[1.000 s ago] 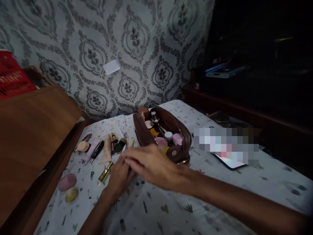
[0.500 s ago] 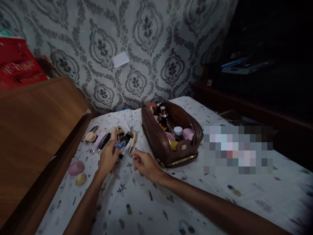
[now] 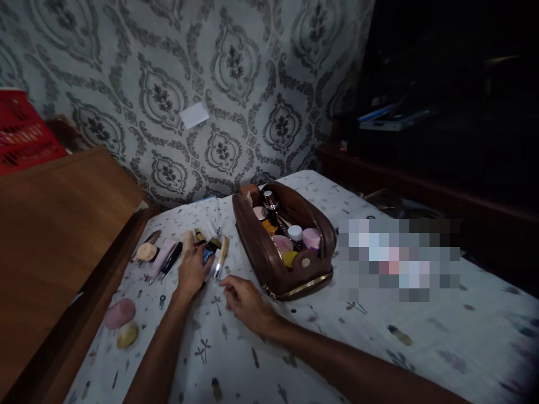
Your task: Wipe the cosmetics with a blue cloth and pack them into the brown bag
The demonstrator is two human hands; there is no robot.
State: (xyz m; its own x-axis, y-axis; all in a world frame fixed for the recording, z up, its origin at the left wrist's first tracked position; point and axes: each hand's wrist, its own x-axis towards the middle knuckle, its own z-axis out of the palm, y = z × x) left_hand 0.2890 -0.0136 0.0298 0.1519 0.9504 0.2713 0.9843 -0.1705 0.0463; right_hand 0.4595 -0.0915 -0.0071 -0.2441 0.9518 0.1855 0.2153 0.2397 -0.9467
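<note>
My left hand [image 3: 192, 271] lies over a row of cosmetics on a printed bedsheet [image 3: 295, 348], its fingers spread across a small blue item [image 3: 208, 255] and slim tubes [image 3: 220, 259]. My right hand [image 3: 243, 296] rests on the sheet just to the right, fingers loosely curled, with nothing visible in them. An open brown cosmetic bag [image 3: 281, 242] full of jars and bottles stands right of both hands. More tubes and a black pen-like stick [image 3: 170, 259] lie left of my left hand.
A pink sponge [image 3: 119, 313] and a yellow sponge [image 3: 127, 334] lie at the sheet's left edge beside a wooden board [image 3: 54, 224]. A red crate [image 3: 25, 134] sits at far left. A dark wooden shelf [image 3: 421, 185] runs along the right. Patterned wallpaper is behind.
My left hand set the blue item down among the tubes and now lies flat over it. My right hand drew back from the bag toward me.
</note>
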